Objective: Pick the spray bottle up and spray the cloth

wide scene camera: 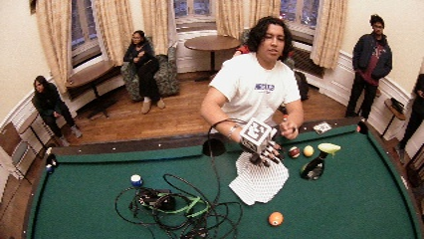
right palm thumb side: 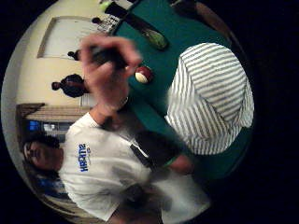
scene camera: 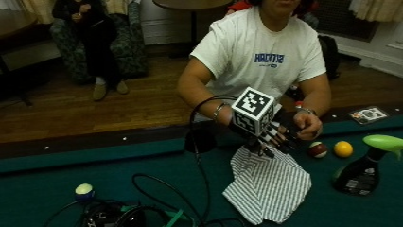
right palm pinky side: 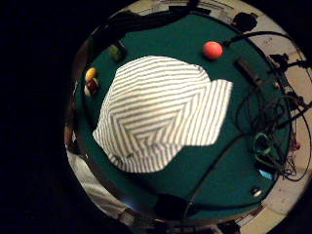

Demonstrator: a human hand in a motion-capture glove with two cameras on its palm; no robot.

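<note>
Your black-gloved right hand (scene camera: 272, 137) hovers, fingers loose, holding nothing, over the soft striped cloth (scene camera: 267, 184). The dark, green-topped plastic spray bottle (scene camera: 362, 170) looks light and slippery; grab its neck.

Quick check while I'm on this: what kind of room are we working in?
Probably a lounge or games room: the work surface is a green-felt pool table with a corner pocket and billiard balls, and curtained windows and an armchair stand behind.
</note>
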